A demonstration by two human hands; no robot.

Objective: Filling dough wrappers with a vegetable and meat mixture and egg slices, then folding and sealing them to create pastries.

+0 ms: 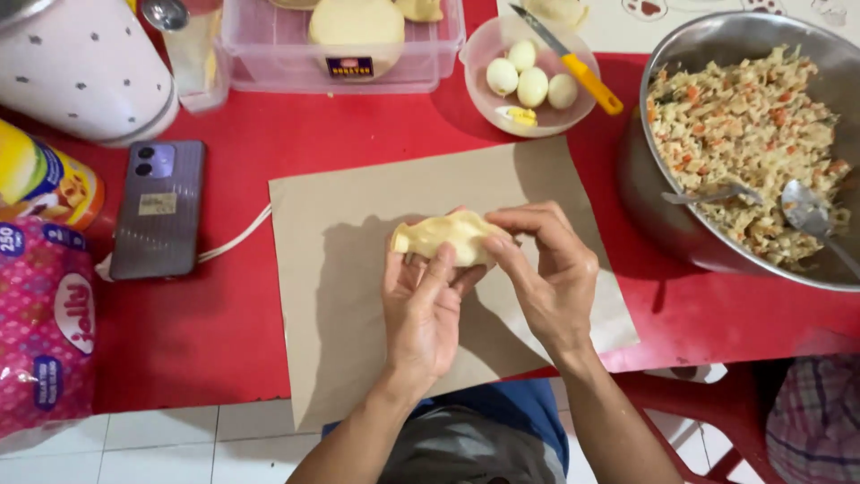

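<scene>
The head view looks down on a sheet of brown paper (pixel 358 269), matte and flat, lying on a glossy red table (pixel 215 314); everything else is placed from that sheet.

Above the sheet's middle, both hands hold a folded dough pastry (pixel 445 237), pale yellow, soft and smooth, shaped like a plump half-moon with a pinched tail at its left end. The left hand (pixel 421 309) cups it from below, palm up, fingers curled loosely and the thumb (pixel 436 269) pressed against the front of the dough. The right hand (pixel 551 269) closes over the pastry's right edge, its fingertips (pixel 502 246) pinching the seam together.

Beyond the sheet's far edge stands a translucent pink plastic bowl (pixel 484 99) with peeled, shiny white boiled eggs (pixel 532 85), one cut half showing yolk. A knife (pixel 569 58) with a yellow handle rests across the bowl's rim. Further left of that bowl is a clear plastic box (pixel 260 54) holding round pale dough discs (pixel 356 25).

Right of the sheet sits a large polished steel bowl (pixel 654 188) heaped with a chopped, crumbly filling (pixel 743 134) flecked orange, and two metal spoons (pixel 806 211) lie in it.

Left of the sheet a grey-violet phone (pixel 159 211) lies flat, with a white cord (pixel 237 237) running under the paper. Further left is a pink crinkled plastic packet (pixel 45 341).
</scene>
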